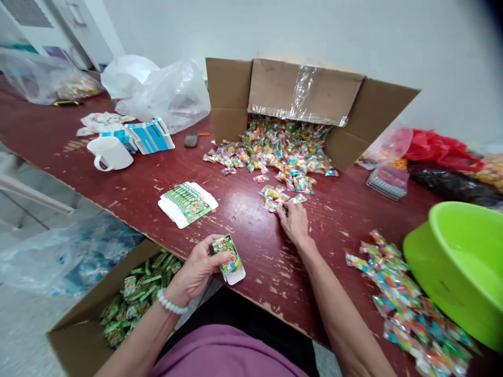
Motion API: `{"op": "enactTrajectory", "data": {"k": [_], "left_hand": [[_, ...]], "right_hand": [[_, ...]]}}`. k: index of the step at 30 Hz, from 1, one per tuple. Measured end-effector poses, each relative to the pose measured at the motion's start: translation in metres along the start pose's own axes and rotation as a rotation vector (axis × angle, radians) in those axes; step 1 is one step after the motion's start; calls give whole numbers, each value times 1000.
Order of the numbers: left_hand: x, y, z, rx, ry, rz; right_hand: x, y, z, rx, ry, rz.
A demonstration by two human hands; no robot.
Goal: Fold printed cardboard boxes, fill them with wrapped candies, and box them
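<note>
Near the lower middle of the frame, I see the person's left hand grasping a small green box, thumb across its printed face, over the front edge of the worktop. A white flap shows at the end nearest the body. At centre right, the right hand reaches to a few candy packets; its fingers touch them, but I cannot tell whether they have any pinched. If the left grip slackens, the box could drop past the edge towards the lap, and squeezing too hard could crease its thin card. The packets look slippery and lie close together, so a hasty pinch could take too many or flick one away. Behind them, a loose heap spills from the big carton at upper centre; a knock could send more sliding. The fanned flat boxes, left of centre, could scatter if a sleeve or wrist brushes them.
</note>
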State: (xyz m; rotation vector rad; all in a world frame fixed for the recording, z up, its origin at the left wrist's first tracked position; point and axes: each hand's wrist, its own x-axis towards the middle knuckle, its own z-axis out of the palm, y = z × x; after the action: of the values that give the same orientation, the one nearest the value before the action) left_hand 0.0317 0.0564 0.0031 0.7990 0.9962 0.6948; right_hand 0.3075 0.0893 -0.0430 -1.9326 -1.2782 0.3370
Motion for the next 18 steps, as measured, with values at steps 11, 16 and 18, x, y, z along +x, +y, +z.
{"op": "enactTrajectory", "data": {"k": [11, 16, 18], "left_hand": [[9, 5, -20, 71, 141, 119], [3, 4, -13, -86, 119, 95], [0, 2, -9, -87, 92, 86]], "right_hand": [[-43, -15, -12, 586, -321, 217], [-84, -38, -22, 834, -543, 285], [-92, -43, -24, 767, -605, 227]]}}
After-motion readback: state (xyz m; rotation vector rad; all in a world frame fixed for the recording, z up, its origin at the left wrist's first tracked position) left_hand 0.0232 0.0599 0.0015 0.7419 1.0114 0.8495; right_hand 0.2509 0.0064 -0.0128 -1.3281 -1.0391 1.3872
